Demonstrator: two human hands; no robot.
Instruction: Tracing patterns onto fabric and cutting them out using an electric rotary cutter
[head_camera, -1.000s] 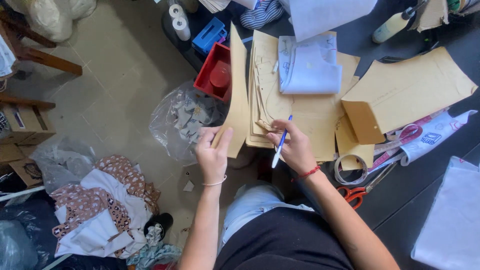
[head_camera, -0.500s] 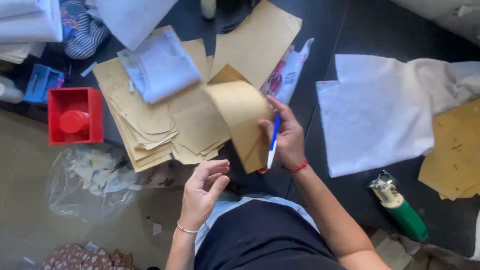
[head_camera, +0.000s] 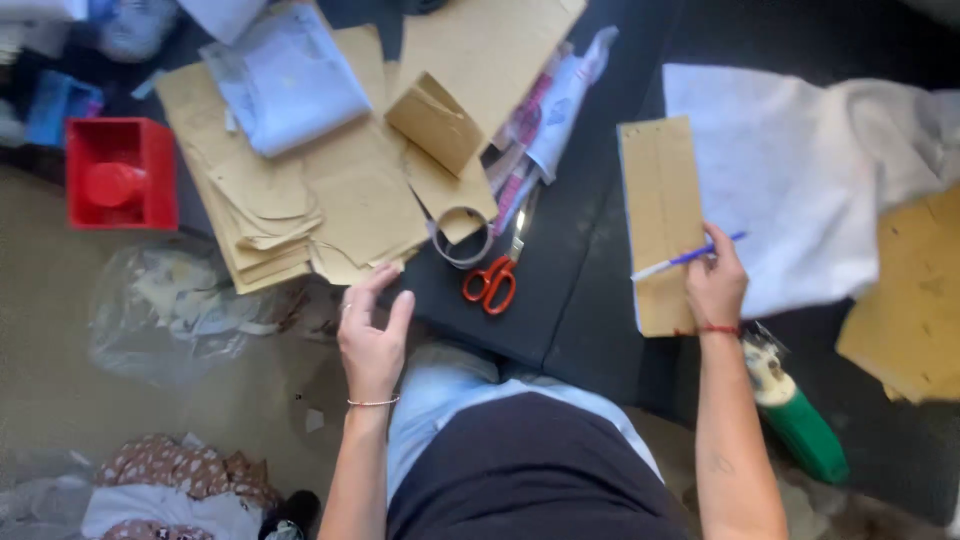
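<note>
I see my right hand (head_camera: 716, 287) right of the frame's centre, fingers pinched around a blue-and-white pen (head_camera: 688, 258) that lies slantwise across its knuckles. The same hand rests on the lower right edge of a long rectangular brown paper pattern piece (head_camera: 659, 222), which lies flat on the dark table top (head_camera: 570, 290) with its right side touching a large white sheet of fabric (head_camera: 790, 180). A thin red band circles that wrist.

My left hand (head_camera: 371, 335) hovers at lower centre-left, open, fingers loosely spread and slightly curled, holding nothing; its fingertips sit just beside the lower edge of a stack of brown paper pattern pieces (head_camera: 300, 210) in the upper left.

Orange-handled scissors (head_camera: 493, 277) lie between the two hands, touching a roll of clear tape (head_camera: 461, 238). A pale blue folded cloth (head_camera: 288, 80) rests on top of the stack. A red square plastic box (head_camera: 120, 172) stands at far left, and a green-and-white bottle (head_camera: 795, 410) lies at lower right, near my right forearm.
</note>
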